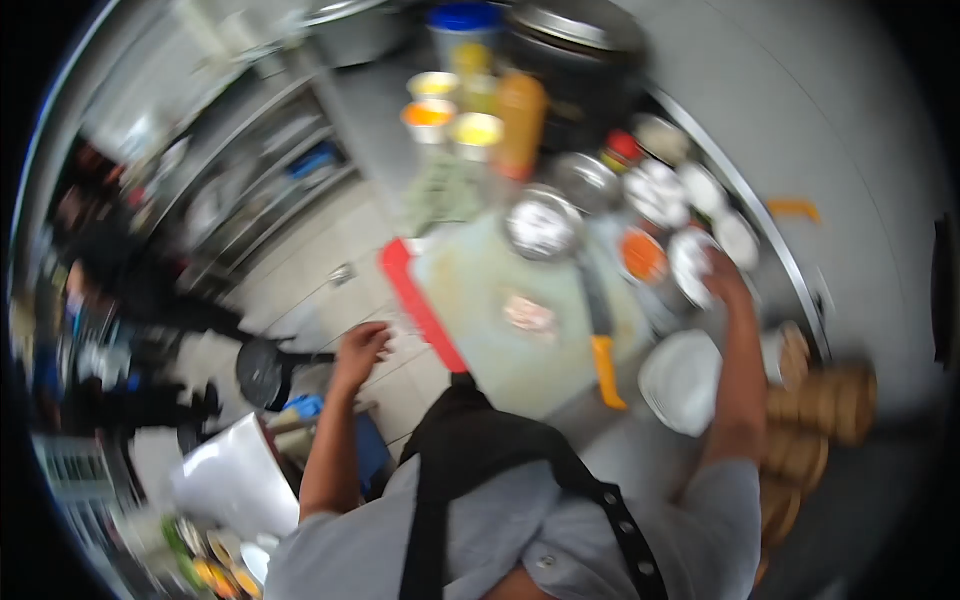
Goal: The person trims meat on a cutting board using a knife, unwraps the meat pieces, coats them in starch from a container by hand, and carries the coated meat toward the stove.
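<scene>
My right hand (725, 277) reaches to a bowl with white contents (690, 262) at the right of the counter; its fingertips are blurred at the rim, and what they hold, if anything, is hidden. My left hand (368, 350) hangs left of the red-edged cutting board (470, 300), fingers loosely curled and apart, holding nothing. A pale pinkish piece of food (528, 314) lies on the board. Right of it rests a knife with a yellow handle (606, 372). A metal bowl with white contents (541, 223) stands at the board's far edge.
A bowl of orange food (642, 255) and stacked white plates (682, 382) are at the right, near bamboo steamers (820, 405). Sauce containers (428, 118), a bottle (520, 120) and a green cloth (442, 190) stand beyond the board. A person in dark clothes (125, 250) is at far left.
</scene>
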A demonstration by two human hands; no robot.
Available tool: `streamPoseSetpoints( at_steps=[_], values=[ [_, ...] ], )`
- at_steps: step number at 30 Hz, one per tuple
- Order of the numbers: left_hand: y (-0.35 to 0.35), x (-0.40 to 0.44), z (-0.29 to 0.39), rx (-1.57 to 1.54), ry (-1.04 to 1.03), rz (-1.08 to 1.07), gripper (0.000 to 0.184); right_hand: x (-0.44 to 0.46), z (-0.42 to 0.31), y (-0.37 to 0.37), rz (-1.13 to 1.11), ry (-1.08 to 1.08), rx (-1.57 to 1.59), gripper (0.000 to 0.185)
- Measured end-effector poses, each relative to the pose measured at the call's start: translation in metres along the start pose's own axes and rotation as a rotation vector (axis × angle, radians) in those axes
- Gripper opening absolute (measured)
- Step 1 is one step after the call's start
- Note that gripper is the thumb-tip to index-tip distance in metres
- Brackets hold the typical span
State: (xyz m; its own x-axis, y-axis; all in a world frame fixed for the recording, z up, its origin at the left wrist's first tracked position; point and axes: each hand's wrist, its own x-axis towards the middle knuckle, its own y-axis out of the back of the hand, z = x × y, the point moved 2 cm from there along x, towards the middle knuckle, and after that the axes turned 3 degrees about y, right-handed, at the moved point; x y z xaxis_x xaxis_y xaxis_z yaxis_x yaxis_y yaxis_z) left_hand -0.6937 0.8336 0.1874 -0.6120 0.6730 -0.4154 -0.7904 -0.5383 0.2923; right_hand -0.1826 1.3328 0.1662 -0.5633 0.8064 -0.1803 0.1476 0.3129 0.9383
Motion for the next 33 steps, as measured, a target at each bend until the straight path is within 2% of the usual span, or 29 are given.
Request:
streamPoseSetpoints(
  at_steps=[1,2,3,9,12,13,16,17,20,23,26,30,33],
  values=[
    [-0.004,0.000,-0.003,-0.062,0.012,-0.014,0.029,-0.005,0.003,-0.005,0.113,0.007,-0.002,0.058],
    [-0.010,-0.004,0.005,-0.053,0.003,-0.029,0.030,-0.011,-0.021,0.007,0.119,0.037,-0.064,0.053],
    [-0.014,-0.001,0.000,-0.040,0.003,-0.040,0.032,-0.020,-0.041,0.015,0.169,-0.030,-0.024,0.053],
    [-0.038,0.007,0.017,-0.037,0.006,-0.122,0.028,-0.022,-0.064,0.014,0.115,-0.069,-0.056,0.054],
    [-0.053,0.008,0.036,-0.047,-0.036,-0.162,0.026,-0.012,-0.066,0.017,-0.056,-0.141,0.001,0.066],
    [-0.055,0.010,0.039,-0.053,-0.048,-0.176,0.026,-0.009,-0.057,0.011,-0.007,-0.090,-0.016,0.065],
    [-0.057,0.010,0.047,0.000,-0.062,-0.172,0.029,-0.009,-0.046,0.009,0.024,-0.144,0.180,0.058],
    [-0.057,0.011,0.046,-0.002,-0.059,-0.176,0.029,-0.008,-0.043,0.011,-0.011,-0.176,0.157,0.056],
    [-0.053,0.010,0.040,-0.009,-0.045,-0.179,0.029,-0.014,-0.059,0.030,-0.049,-0.095,0.000,0.053],
    [-0.054,0.011,0.033,-0.017,-0.032,-0.184,0.029,-0.020,-0.063,0.032,0.140,0.196,0.013,0.048],
    [-0.058,0.011,0.032,-0.014,-0.031,-0.190,0.029,-0.022,-0.092,0.036,0.006,0.173,-0.201,0.044],
    [-0.059,0.007,0.039,-0.002,-0.028,-0.178,0.027,-0.018,-0.086,0.019,0.098,0.187,-0.295,0.029],
    [-0.057,0.008,0.037,-0.011,-0.021,-0.166,0.027,-0.021,-0.076,0.029,0.233,0.226,-0.036,0.029]
  ],
)
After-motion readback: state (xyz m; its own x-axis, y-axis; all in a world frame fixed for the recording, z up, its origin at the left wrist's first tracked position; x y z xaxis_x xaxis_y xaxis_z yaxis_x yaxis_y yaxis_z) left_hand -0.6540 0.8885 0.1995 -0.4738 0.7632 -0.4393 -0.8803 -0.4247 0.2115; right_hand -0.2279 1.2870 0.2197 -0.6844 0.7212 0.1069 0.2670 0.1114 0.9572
